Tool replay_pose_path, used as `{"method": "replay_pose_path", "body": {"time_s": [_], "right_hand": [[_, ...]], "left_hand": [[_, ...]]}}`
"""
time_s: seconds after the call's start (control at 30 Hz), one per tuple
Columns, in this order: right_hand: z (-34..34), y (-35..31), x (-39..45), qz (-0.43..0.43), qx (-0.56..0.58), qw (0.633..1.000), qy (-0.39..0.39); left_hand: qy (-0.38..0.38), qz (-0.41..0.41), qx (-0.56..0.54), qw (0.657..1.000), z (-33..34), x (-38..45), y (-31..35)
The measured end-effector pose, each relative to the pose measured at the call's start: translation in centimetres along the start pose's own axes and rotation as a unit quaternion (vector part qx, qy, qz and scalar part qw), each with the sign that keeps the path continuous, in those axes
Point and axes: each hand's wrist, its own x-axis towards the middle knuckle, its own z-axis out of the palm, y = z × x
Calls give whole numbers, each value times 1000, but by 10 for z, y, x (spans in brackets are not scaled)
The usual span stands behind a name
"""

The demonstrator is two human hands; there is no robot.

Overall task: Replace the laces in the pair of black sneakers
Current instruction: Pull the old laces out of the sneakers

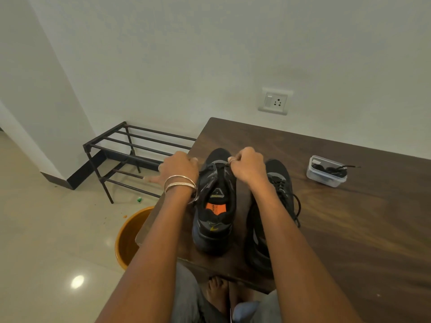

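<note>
Black sneaker point(215, 206) (matte, rounded): both hands point(248, 166) pinch its lace point(210, 168).

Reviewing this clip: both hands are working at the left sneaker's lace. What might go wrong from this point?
1. The left sneaker stands near the table's left edge; a hard tug might slide it off toward the orange bucket below.
2. The right sneaker's loose lace trails beside the right forearm and could snag.
3. The lace container sits open; a stretch of lace hangs over its rim and may get pulled out.
</note>
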Motion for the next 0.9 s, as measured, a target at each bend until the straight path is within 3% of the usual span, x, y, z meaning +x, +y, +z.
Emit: {"method": "replay_pose_path", "body": {"time_s": [0.03,0.13,0.2,0.4,0.63,0.9], "right_hand": [[2,1,2,-23,7,1000,17],[7,1,3,-78,23,996,24],[13,-1,2,-109,13,994,8],[31,-1,4,-154,-123,979,-42],[46,-10,6,-169,-223,960,11],[51,-19,5,-163,-258,951,55]], "left_hand": [[-22,39,-1,999,-4,-3,4],[-203,110,-60,971,-3,-12,14],[-265,131,-5,955,8,-13,13],[-264,142,-33,954,15,-12,2],[-154,147,49,976,22,-23,5],[-103,108,16,989,26,-27,-2]]}}
